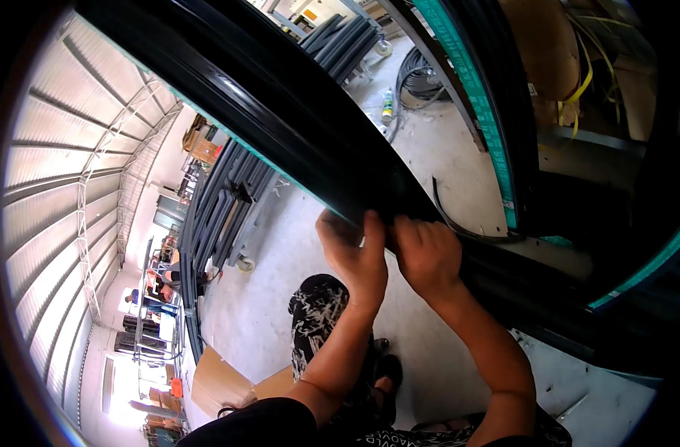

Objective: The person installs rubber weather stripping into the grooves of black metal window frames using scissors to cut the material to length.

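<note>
A long black frame bar [280, 97] with a green film edge slants from the upper left down to the right, crossing in front of me. Both my hands are at its lower edge, close together. My left hand [355, 261] is curled in with its thumb raised against the bar; its fingers are partly blurred. Beside it, my right hand [431, 257] has its fingers bent and pressed together at the bar. What lies between the fingertips of either hand is hidden. A thin black strip [442, 211] curves down behind the bar, just right of my right hand.
Another black bar with green film [478, 93] rises at the right. Dark profiles are stacked on a wheeled rack [224, 201] at left and another stack [340, 45] behind. A cable coil [422, 78] and a bottle [387, 106] are on the floor. Cardboard [220, 380] lies near my left arm.
</note>
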`<act>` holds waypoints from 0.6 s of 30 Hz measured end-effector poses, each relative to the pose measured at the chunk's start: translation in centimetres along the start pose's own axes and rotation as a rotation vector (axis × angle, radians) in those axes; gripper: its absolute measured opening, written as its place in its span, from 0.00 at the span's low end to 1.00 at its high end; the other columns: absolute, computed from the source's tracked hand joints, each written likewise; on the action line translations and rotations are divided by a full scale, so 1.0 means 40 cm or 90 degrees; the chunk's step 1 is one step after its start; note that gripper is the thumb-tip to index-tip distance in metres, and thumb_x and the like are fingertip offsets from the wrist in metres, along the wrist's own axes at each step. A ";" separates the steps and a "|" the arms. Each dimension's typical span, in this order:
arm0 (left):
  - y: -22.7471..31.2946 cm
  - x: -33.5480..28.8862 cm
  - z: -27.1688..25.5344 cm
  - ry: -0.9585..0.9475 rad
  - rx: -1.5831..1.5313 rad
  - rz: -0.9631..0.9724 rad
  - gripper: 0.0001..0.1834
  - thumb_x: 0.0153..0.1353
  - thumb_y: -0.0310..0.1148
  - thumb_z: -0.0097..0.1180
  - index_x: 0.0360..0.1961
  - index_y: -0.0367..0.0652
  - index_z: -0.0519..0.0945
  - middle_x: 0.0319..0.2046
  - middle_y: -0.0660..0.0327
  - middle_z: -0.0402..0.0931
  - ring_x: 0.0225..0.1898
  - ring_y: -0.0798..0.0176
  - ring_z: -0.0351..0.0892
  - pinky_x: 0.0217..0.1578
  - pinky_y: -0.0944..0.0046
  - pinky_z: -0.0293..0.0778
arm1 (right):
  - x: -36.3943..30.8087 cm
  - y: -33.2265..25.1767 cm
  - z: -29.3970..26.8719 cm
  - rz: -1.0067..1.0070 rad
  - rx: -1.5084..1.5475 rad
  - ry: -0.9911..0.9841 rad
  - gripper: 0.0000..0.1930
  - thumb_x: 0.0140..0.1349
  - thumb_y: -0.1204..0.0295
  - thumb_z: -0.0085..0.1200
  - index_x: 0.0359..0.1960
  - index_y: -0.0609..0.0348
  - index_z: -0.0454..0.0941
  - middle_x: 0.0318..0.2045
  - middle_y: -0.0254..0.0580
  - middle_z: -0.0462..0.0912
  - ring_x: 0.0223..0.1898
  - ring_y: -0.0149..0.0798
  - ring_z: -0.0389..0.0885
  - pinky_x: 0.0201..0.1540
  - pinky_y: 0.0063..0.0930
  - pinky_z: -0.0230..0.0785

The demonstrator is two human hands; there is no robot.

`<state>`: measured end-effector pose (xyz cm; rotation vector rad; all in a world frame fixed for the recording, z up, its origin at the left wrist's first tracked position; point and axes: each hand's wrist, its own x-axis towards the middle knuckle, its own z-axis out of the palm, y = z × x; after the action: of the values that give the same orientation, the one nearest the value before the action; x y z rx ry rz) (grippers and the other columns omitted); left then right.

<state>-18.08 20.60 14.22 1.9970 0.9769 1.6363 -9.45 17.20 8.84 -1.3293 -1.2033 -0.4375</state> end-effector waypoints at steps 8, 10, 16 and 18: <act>-0.004 -0.014 0.012 -0.001 -0.125 -0.044 0.19 0.64 0.24 0.58 0.52 0.36 0.65 0.37 0.64 0.74 0.36 0.75 0.73 0.38 0.75 0.69 | -0.196 0.020 -0.024 0.124 -0.048 -0.051 0.11 0.54 0.74 0.62 0.39 0.59 0.77 0.36 0.40 0.81 0.40 0.45 0.78 0.40 0.35 0.75; -0.014 -0.027 0.009 -0.008 -0.105 -0.039 0.20 0.63 0.24 0.59 0.52 0.36 0.65 0.36 0.65 0.73 0.35 0.76 0.72 0.36 0.76 0.68 | -0.182 0.000 -0.020 0.203 -0.007 -0.070 0.14 0.51 0.74 0.65 0.39 0.58 0.78 0.36 0.40 0.81 0.40 0.46 0.78 0.39 0.36 0.75; -0.030 -0.040 -0.006 -0.039 0.073 -0.009 0.23 0.58 0.22 0.62 0.52 0.33 0.64 0.40 0.57 0.76 0.39 0.68 0.79 0.41 0.69 0.77 | -0.177 0.020 -0.011 0.244 0.060 -0.073 0.15 0.47 0.74 0.68 0.38 0.56 0.79 0.33 0.40 0.81 0.36 0.47 0.79 0.38 0.37 0.74; -0.036 -0.041 -0.007 -0.030 0.017 -0.013 0.24 0.58 0.22 0.62 0.51 0.33 0.65 0.39 0.57 0.76 0.38 0.68 0.79 0.40 0.69 0.77 | -0.174 0.019 -0.014 0.244 0.073 -0.073 0.15 0.47 0.74 0.68 0.37 0.56 0.79 0.32 0.40 0.81 0.35 0.47 0.79 0.38 0.37 0.74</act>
<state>-18.87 20.38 12.18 2.0279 1.0029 1.5658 -11.28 14.35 2.70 -1.4593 -1.0180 -0.0179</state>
